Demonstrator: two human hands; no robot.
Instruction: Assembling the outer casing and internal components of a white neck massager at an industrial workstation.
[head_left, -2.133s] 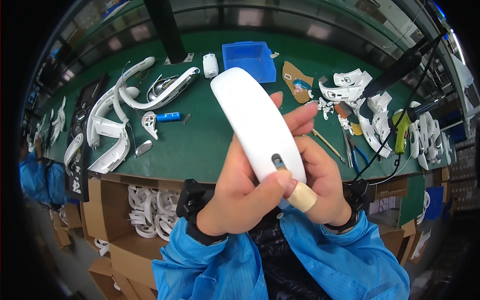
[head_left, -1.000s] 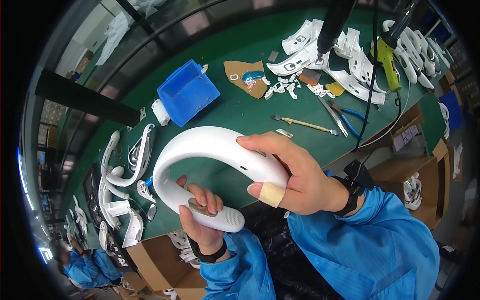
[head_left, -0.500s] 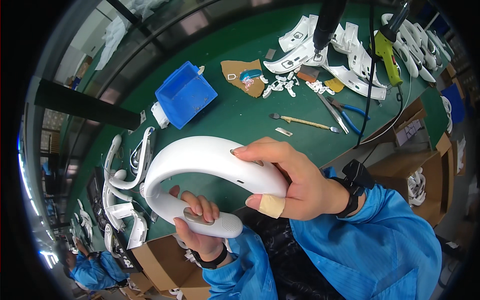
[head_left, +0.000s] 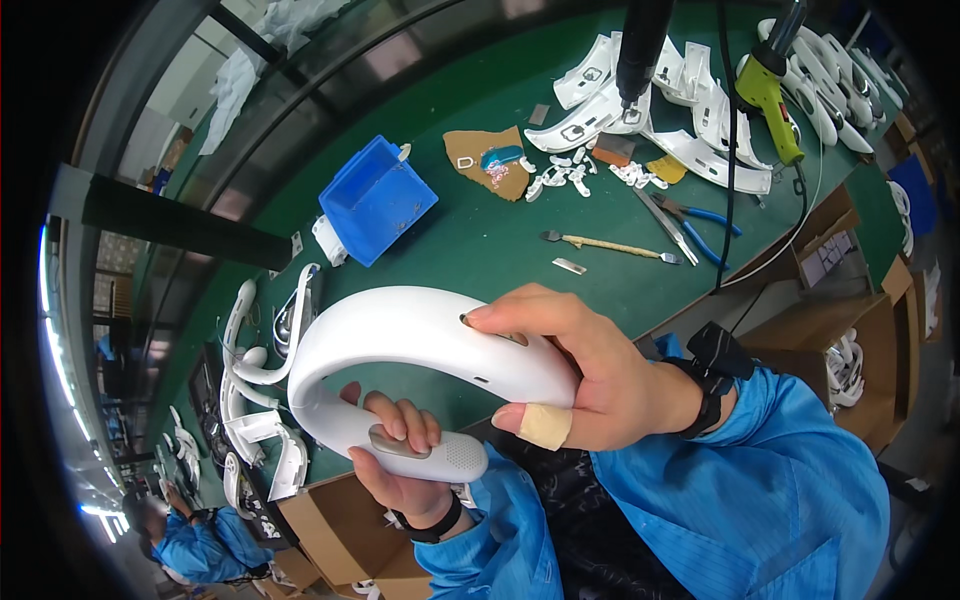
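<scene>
I hold a white U-shaped plastic device [head_left: 400, 335] in both hands above the green workbench [head_left: 470, 240]. My right hand [head_left: 590, 375], with a beige plaster on the thumb, grips its upper arm from the right. My left hand [head_left: 400, 470] holds the lower arm from below, fingers curled over a grey oval button. The end of the lower arm has a perforated patch. The open side of the U faces right.
A blue plastic bin [head_left: 375, 200] stands on the bench. White shell parts [head_left: 260, 400] lie at the left and more at the back right [head_left: 680, 110]. Blue-handled pliers [head_left: 700, 225], a wrapped-handle tool [head_left: 610, 245], a yellow-green powered screwdriver [head_left: 765, 95] and cardboard boxes [head_left: 340, 530] are around.
Two seconds ago the device stood end-on toward me; I have turned it so the U lies sideways. My view has swung left and the left hand now grips the lower arm.
</scene>
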